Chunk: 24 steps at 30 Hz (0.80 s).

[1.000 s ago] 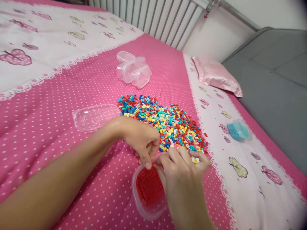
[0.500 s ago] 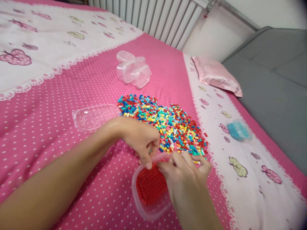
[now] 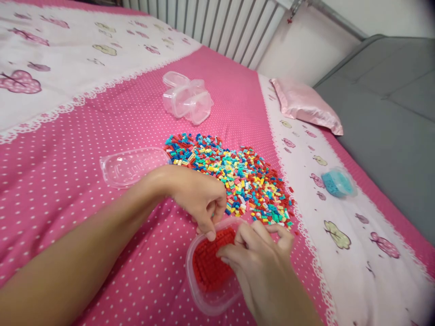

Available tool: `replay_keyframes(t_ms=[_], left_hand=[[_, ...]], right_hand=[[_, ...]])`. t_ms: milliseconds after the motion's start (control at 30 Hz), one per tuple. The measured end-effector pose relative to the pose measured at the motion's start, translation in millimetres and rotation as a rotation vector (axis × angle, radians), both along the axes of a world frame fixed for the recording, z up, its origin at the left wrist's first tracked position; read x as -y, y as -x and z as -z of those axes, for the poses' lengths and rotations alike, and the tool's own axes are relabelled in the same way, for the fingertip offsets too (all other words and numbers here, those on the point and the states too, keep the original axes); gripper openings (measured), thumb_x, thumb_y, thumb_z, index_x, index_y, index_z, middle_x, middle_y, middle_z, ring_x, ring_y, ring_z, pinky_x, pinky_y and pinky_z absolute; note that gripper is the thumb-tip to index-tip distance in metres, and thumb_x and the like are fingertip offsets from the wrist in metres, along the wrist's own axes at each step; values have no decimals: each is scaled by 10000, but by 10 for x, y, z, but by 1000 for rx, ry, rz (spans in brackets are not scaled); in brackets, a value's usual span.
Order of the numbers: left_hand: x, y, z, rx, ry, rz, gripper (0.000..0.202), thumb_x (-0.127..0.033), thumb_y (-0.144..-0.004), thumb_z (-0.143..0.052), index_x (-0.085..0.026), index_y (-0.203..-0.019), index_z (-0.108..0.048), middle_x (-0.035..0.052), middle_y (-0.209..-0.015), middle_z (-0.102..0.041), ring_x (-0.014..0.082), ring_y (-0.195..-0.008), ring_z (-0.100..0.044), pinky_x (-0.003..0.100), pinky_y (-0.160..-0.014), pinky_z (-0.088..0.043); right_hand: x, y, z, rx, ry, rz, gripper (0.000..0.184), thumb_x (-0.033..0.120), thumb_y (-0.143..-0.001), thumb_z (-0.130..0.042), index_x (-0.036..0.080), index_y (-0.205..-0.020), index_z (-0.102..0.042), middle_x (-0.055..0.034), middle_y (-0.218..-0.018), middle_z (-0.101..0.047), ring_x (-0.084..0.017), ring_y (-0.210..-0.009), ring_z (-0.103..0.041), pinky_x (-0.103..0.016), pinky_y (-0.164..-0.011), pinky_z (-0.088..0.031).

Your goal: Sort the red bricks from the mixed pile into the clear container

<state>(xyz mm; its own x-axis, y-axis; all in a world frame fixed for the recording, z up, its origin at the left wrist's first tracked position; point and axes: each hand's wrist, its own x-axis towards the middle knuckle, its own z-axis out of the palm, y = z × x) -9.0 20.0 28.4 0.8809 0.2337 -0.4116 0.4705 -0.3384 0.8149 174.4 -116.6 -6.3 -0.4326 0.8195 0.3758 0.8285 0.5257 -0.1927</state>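
A clear plastic container (image 3: 200,299) rests tilted toward me on the pink bedding, with neat, tight rows of small red toy bricks (image 3: 208,267) inside it. My left hand (image 3: 200,199) pinches the container's far-left rim, thumb on the inner side and fingers outside. Over the right part of the red bricks, my right hand (image 3: 260,258) is closed, its thumb and forefinger together against the bricks; whatever is between those fingertips is hidden. Just beyond both hands spreads a loose pile of multicoloured toy bricks (image 3: 234,170).
A clear lid (image 3: 132,167) lies left of the pile. Farther back sit several clear containers (image 3: 188,99) in a cluster. A container of blue bricks (image 3: 340,182) stands at the right. Beyond are a pink pillow (image 3: 306,106), a grey headboard (image 3: 384,108) and a white radiator (image 3: 217,27).
My right hand has moved slightly down and left, from the container's far rim to over the red bricks. My left hand keeps its hold on the rim.
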Motion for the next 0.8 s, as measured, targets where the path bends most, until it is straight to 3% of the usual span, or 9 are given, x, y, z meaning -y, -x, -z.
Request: replay_keyframes(t_ms=[167,367,533,667,800], left_hand=[[17,-18,-18,-20,-11,-4,171,-203,-771,-851,-135,-785,-694,28,-741,-778,136,-676,-703,170,-531,-461],[23,-10,-21,-2,3,-13,208,-280,-773,-853,-151,-765,-691,24,-731,-776,141,-660,-688,193,-536,-445],[26,-19,-48,-15,-26,-8,173,-231,-770,-852,-145,-780,-702,24,-744,-781,136,-653,-684,189,-525,-432],[30,-23,-60,-44,-32,-8,142,-165,-767,-844,-137,-795,-708,25,-759,-787,131,-667,-695,175,-524,-439],[26,-9,-37,-2,-12,-9,147,-200,-774,-841,-145,-790,-706,7,-727,-774,120,-643,-686,168,-513,-439]], right_hand=[[-5,15,17,-22,16,-2,406,185,-995,-586,284,-616,-692,49,-657,-585,-146,-690,-523,-369,-816,-226],[-8,88,23,-91,-44,-8,436,252,-1052,-515,309,-678,-732,50,-627,-539,-133,-651,-486,-366,-798,-223],[-7,106,24,-14,-5,-41,404,266,-1071,-484,320,-776,-754,49,-672,-568,-138,-670,-492,-359,-783,-212],[-10,111,34,-34,-14,-28,404,259,-1059,-511,312,-730,-740,45,-647,-548,-141,-680,-498,-362,-789,-210],[-12,106,39,-42,-19,-38,399,235,-1044,-541,300,-697,-726,43,-657,-561,-137,-685,-504,-358,-794,-213]])
